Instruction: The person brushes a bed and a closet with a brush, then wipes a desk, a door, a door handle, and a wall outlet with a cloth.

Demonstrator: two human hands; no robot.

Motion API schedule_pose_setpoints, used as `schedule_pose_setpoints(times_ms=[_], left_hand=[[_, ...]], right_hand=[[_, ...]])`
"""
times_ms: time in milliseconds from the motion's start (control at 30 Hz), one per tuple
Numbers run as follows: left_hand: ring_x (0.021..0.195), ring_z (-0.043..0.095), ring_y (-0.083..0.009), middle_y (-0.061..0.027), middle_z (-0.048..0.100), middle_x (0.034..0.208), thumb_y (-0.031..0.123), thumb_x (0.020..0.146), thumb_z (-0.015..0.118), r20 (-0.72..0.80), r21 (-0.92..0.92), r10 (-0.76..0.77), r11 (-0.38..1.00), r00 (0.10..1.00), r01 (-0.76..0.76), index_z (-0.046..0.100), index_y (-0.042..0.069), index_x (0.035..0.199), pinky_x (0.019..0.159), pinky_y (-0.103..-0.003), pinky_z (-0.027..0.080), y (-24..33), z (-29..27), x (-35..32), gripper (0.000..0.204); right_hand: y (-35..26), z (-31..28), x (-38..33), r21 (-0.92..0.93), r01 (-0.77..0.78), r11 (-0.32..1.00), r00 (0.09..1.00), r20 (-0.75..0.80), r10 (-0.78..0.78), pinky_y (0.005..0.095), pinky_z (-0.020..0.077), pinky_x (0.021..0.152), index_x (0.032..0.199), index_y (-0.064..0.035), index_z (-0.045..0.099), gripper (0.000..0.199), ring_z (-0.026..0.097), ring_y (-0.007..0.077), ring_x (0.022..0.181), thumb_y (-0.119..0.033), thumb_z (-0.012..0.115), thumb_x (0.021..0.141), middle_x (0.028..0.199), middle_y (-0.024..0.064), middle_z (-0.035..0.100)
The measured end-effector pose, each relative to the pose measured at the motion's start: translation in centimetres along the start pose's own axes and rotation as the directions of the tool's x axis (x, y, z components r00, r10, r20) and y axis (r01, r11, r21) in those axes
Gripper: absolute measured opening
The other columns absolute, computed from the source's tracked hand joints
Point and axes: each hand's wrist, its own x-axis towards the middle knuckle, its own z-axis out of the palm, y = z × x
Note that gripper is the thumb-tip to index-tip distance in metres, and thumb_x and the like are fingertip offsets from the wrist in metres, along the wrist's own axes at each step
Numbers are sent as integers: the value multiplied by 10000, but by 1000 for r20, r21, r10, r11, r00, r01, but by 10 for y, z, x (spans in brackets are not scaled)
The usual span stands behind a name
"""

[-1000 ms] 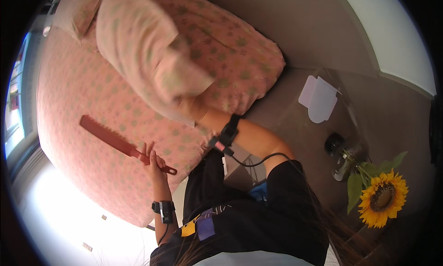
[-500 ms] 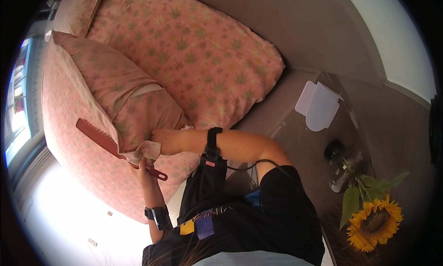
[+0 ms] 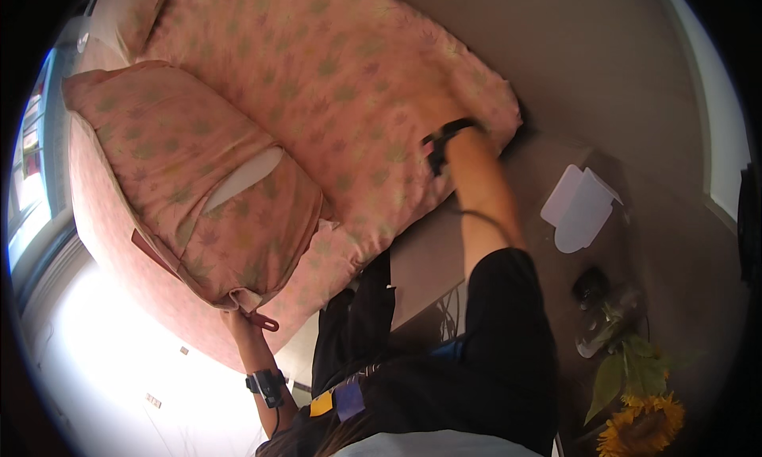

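A pink pillow (image 3: 159, 132) with a leaf print stands tilted on the bed, a white strip of its filling showing through a gap in the cover. My left hand (image 3: 236, 322) is closed at the pillow's bottom corner, around the handle of a red long-handled brush (image 3: 264, 322). The pillow corner touches these fingers; whether they pinch it too I cannot tell. Most of the brush head hides behind the pillow, with a bit showing at its left edge. Over the pink bedding (image 3: 317, 68), my right hand (image 3: 432, 88) is smeared by motion, its fingers unreadable.
Another pillow (image 3: 127, 17) lies at the far left. On the brown surface at right are a pale folded card-like object (image 3: 579, 207), a clear glass vase (image 3: 595, 334) lying beside a dark round object (image 3: 591, 286), and a sunflower (image 3: 641, 425).
My right hand has left the pillow's corner and swung far and right over the bedding. The pillow now covers more of the brush, which my left hand still holds.
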Motion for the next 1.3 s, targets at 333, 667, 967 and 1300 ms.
schedule_pose_setpoints(times_ms=[333, 667, 967, 1300], left_hand=[[519, 486, -77, -35, 534, 719, 304, 749, 709, -3, -49, -12, 999, 1000, 11, 533, -14, 1007, 415, -194, 380, -4, -3, 8, 446], [388, 397, -84, 17, 426, 523, 306, 745, 717, 137, 30, 2, 1000, 991, -6, 561, -8, 878, 332, -203, 294, 14, 6, 1, 375], [455, 444, -59, -5, 513, 632, 177, 725, 704, 209, -55, 32, 998, 977, -21, 553, -15, 910, 403, -190, 335, 11, 16, 15, 307], [414, 411, -58, 26, 449, 537, 182, 781, 667, 280, -131, 27, 991, 960, 11, 548, 16, 805, 372, -192, 306, 1, 15, 23, 206]], right_hand=[[-24, -7, 8, -638, -538, 551, 842, -437, 317, 468, 303, 974, 1354, -114, 292, 564, 325, 272, 1253, -371, 472, 885, 1298, 115, 411], [60, -50, -90, 32, -853, 520, 423, -541, 727, 414, 434, 874, 1210, -114, 503, 444, 539, 346, 1049, -403, 384, 895, 1214, 123, 540], [73, 26, -94, 673, -649, 353, 144, -347, 927, 353, 413, 544, 1266, -142, 421, 638, 484, 206, 589, -611, 421, 833, 678, 76, 505], [17, -10, -128, 679, -715, 166, 434, 245, 867, 249, 209, 367, 883, -135, 571, 546, 254, 89, 415, -661, 468, 779, 517, -50, 328]])
